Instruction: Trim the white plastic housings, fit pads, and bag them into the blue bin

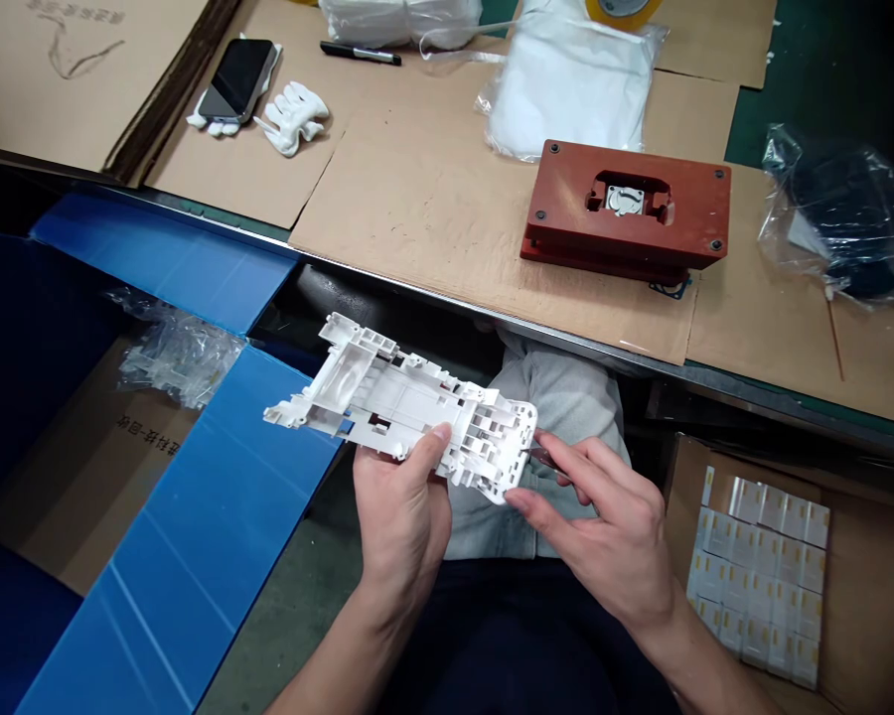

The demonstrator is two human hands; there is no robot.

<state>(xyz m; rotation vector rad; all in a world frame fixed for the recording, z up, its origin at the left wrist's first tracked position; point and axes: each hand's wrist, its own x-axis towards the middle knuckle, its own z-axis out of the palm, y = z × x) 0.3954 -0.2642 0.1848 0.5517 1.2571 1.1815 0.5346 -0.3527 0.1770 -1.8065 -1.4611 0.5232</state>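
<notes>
A white moulded plastic frame [409, 397], full of slots and clips, is held tilted above my lap. My left hand [406, 506] grips its lower long edge, thumb on top and fingers underneath. At the rounded right end of the frame, my right hand [603, 516] pinches a small thin metal tool [547, 459] that looks like a blade. Its tip is at the frame's edge, and most of it is hidden by my fingers. My right thumb is close to the frame's lower right corner.
On the cardboard-covered bench [417, 199] stand a red-brown fixture [626, 214], a bagged white stack [573, 84], a phone [239, 79], gloves [294, 116] and a pen [360, 54]. A blue bin [171, 536] with bagged parts [186, 353] lies left; clear labelled pieces [764, 576] lie right.
</notes>
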